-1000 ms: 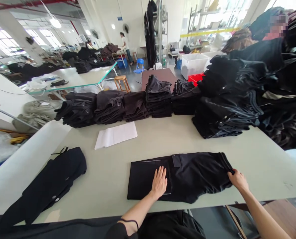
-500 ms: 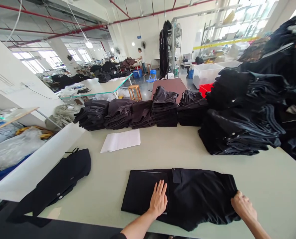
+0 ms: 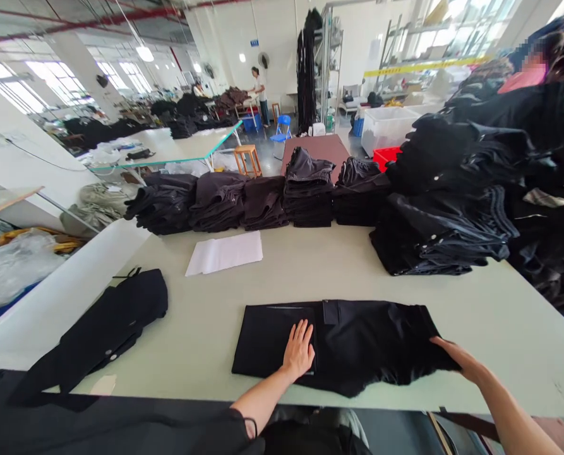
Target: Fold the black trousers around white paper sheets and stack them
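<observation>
My left hand (image 3: pixel 299 349) lies flat, open, on the folded black garment (image 3: pixel 357 338). My right hand (image 3: pixel 456 360) touches its right edge; grip apparently open, though I cannot tell.

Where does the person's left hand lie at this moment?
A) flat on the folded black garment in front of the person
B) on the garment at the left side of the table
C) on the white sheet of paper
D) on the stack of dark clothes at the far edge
A: the left hand lies flat, palm down, on the folded black garment, far from the white sheet of paper.
</observation>
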The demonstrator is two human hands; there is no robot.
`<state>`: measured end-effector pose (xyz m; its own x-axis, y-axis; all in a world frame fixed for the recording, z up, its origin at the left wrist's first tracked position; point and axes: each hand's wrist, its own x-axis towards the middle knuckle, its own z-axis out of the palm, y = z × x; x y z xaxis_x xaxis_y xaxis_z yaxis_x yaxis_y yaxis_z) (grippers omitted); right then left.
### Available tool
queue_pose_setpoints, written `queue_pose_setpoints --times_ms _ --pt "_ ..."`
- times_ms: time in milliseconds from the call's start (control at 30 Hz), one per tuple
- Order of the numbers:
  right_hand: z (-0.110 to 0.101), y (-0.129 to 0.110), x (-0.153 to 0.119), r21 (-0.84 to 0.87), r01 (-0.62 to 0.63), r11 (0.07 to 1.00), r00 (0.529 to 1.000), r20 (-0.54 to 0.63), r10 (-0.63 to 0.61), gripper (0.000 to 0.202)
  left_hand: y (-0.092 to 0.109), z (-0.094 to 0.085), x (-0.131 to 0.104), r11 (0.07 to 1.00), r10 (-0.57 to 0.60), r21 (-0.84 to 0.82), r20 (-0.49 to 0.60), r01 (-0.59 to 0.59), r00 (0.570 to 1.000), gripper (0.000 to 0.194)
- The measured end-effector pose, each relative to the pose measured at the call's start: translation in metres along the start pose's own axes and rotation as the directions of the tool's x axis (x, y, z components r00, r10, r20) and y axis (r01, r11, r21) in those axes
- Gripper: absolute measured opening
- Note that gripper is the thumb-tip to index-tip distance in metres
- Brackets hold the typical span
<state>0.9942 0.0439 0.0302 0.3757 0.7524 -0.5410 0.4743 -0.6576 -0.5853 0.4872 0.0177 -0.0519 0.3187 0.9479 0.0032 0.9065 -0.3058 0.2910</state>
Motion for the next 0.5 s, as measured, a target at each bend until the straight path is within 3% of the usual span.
queue_pose_setpoints --times_ms 67,167,233,300,367,400,467,500 --pt "-0.009 -0.029 -0.014 0.158 -0.119 0.98 0.977 0.194 0.088 0.032 0.003 -0.011 0.004 0.996 -0.018 -0.09 0.02 0.019 1.0 0.074" --pt "-0.011 -0.093 -0.039 0.246 -0.112 0.963 0.978 0.201 0.062 0.03 -0.003 -0.034 0.01 0.926 -0.084 -0.361 0.082 0.108 0.993 0.063" --pt "0.002 -0.144 -0.064 0.257 -0.031 0.966 0.975 0.221 -0.028 0.035 -0.019 -0.052 0.01 0.757 -0.16 -0.602 0.209 0.256 0.965 0.051" --pt "0.032 -0.195 -0.098 0.282 0.116 0.953 0.934 0.295 -0.201 0.043 -0.045 -0.073 0.002 0.489 -0.159 -0.765 0.395 0.42 0.905 0.043" --pt "0.078 -0.238 -0.139 0.28 0.31 0.909 0.839 0.369 -0.4 0.049 -0.078 -0.093 -0.017 0.27 -0.1 -0.813 0.51 0.516 0.854 0.045" --pt "0.105 -0.254 -0.161 0.256 0.404 0.878 0.752 0.454 -0.478 0.053 -0.095 -0.101 -0.029 0.212 -0.084 -0.818 0.53 0.535 0.844 0.049" --pt "0.158 -0.271 -0.197 0.242 0.57 0.785 0.507 0.649 -0.568 0.063 -0.127 -0.113 -0.056 0.225 -0.127 -0.821 0.509 0.525 0.851 0.059" --pt "0.183 -0.274 -0.209 0.246 0.644 0.724 0.4 0.698 -0.594 0.061 -0.141 -0.116 -0.069 0.301 -0.189 -0.808 0.47 0.507 0.862 0.062"
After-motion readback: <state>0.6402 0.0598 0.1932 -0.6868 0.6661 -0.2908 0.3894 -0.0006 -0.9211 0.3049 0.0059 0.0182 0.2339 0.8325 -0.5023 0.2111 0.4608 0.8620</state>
